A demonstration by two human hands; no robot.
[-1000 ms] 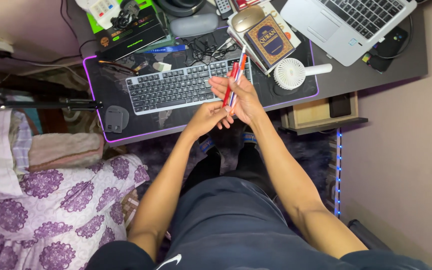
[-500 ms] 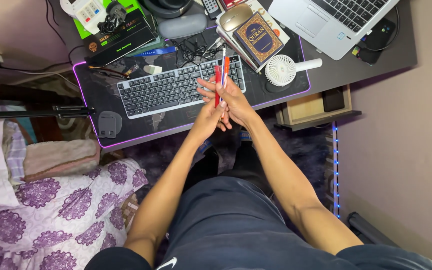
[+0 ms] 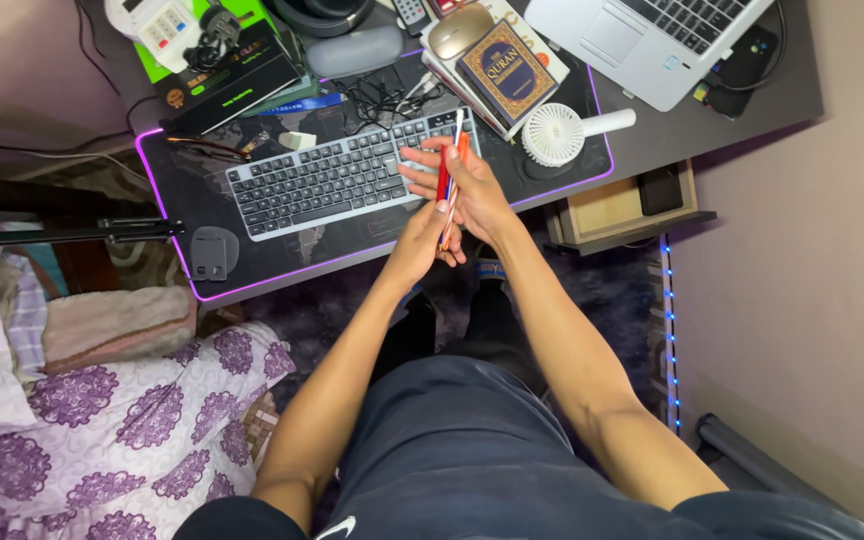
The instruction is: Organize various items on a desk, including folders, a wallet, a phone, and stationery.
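Near the frame's centre, the left hand point(image 3: 420, 240) pinches the lower ends of a bundle of pens point(image 3: 447, 180) the right hand point(image 3: 472, 195) grips; loosely held, one might slip onto the keyboard point(image 3: 332, 180) beyond.

Your dark desk point(image 3: 742, 120) carries a mat point(image 3: 177, 205) and a laptop point(image 3: 642, 40). On the mat sit a keyboard point(image 3: 322, 180) and a small fan point(image 3: 555, 135).

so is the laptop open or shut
Open: the laptop at the desk's far right shows its keyboard and touchpad facing up; its screen is out of frame.
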